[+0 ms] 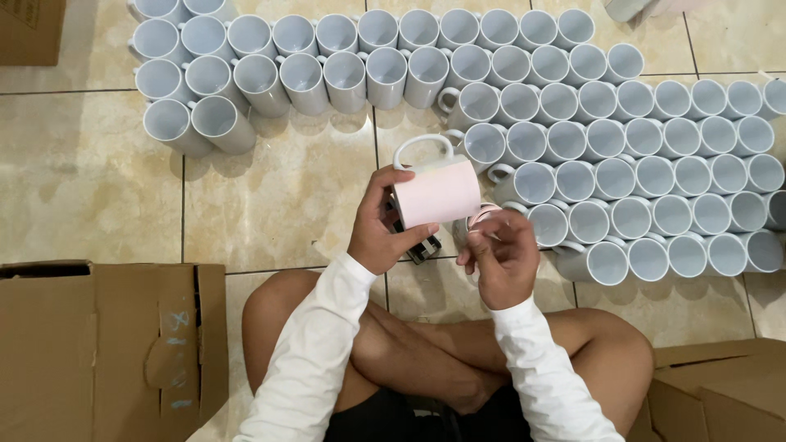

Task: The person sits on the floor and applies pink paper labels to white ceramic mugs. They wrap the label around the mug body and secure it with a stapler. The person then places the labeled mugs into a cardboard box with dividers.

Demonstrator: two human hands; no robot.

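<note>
— What can't you make out from up here?

— A dark object point(419, 245) sits under your left hand point(378, 233) on the floor point(270, 196), mostly hidden by the mug point(434, 190), so its kind is unclear. Your right hand point(501, 258) covers most of a small pinkish ring-shaped thing point(483, 215); only its curved edge peeks out. The cardboard boxes point(106, 344) at both sides are cut off by the frame.

— And the mug you hold?

— It lies on its side above your crossed legs, white handle up, its body wrapped in pale pink. Your left fingers are curled round its base end, thumb underneath. Your right fingers are pinched together at the pinkish ring, just beside the mug's mouth. The rows of white mugs point(622, 176) stand on the floor beyond.
</note>
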